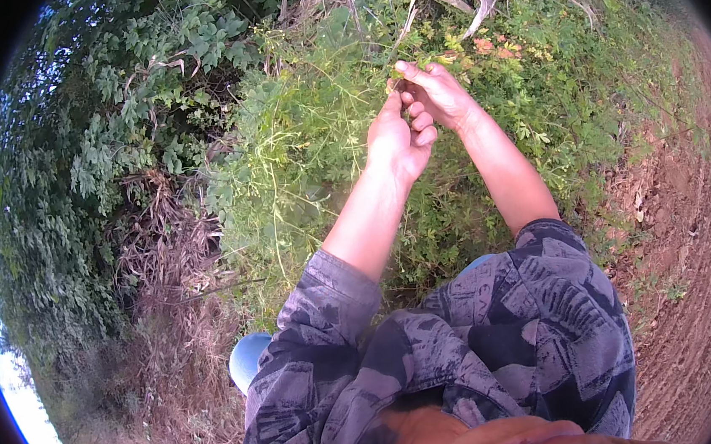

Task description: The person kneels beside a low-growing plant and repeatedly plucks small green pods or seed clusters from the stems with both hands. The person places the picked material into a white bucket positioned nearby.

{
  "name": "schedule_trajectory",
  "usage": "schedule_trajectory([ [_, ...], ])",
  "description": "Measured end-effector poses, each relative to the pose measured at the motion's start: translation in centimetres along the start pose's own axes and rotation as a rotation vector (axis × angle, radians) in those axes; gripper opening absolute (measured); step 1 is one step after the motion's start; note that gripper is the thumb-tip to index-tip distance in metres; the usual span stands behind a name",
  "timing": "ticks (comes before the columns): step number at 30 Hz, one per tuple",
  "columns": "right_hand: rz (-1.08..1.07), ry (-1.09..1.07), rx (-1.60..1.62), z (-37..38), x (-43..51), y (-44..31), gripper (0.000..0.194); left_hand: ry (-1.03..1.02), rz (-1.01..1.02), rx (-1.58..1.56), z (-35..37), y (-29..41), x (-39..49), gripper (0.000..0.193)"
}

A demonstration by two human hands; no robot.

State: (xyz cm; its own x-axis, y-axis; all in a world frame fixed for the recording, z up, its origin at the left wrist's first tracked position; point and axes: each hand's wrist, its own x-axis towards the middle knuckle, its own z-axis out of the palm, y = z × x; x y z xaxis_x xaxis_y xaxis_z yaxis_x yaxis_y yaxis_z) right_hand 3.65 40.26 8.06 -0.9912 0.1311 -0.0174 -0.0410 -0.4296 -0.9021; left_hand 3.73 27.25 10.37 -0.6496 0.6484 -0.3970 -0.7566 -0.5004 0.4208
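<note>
Both my hands meet over a patch of leafy green plants (321, 123) with thin stems and small yellow flowers. My left hand (401, 130) has its thumb and forefinger pinched together near a thin plant part, and its other fingers are curled. Just beyond and to the right, my right hand (436, 91) has its thumb raised beside small yellowish-green leaves or flowers. Its fingers are partly hidden behind the left hand, so whether it grips a stem cannot be told. What the left fingertips pinch is too small to name exactly.
Broad-leaved vines (187, 40) and dry stalks (163, 232) stand at the left. Pale dry roots or branches (479, 5) lie at the top. Reddish leaves (496, 48) grow right of my hands. Bare reddish-brown soil (687, 244) runs along the right side.
</note>
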Motion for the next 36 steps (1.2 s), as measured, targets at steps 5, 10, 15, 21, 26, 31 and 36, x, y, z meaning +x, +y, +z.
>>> schedule_trajectory([
  [5,-0.023,0.005,0.046,-0.5,0.6,1.2,0.026,-0.08,-0.05,0.055,-0.1,-0.6,-2.1,0.024],
  [10,-0.121,0.168,0.017,-0.9,1.7,1.2,0.025,-0.292,-0.277,0.025,-0.2,-2.4,-5.4,0.022],
  [15,-0.125,0.027,0.081,-1.0,1.5,1.6,0.029,-0.353,-0.266,-0.161,-0.4,-1.4,-3.7,0.033],
  [21,-0.172,-0.213,0.024,-2.0,0.5,1.9,0.026,-0.186,-0.301,-0.321,-1.0,0.7,0.1,0.037],
  [26,-0.041,-0.167,0.116,-2.2,1.0,1.6,0.024,-0.21,-0.093,-0.025,-1.5,-0.8,-1.7,0.024],
  [31,-0.179,-0.388,0.365,-1.4,1.6,0.2,0.052,-0.298,-0.072,-0.018,-1.9,-0.7,-3.7,0.025],
  [36,-0.366,-0.409,-0.389,2.4,-0.8,-1.0,0.054,-0.242,0.013,-0.112,-2.7,1.2,-3.9,0.021],
])
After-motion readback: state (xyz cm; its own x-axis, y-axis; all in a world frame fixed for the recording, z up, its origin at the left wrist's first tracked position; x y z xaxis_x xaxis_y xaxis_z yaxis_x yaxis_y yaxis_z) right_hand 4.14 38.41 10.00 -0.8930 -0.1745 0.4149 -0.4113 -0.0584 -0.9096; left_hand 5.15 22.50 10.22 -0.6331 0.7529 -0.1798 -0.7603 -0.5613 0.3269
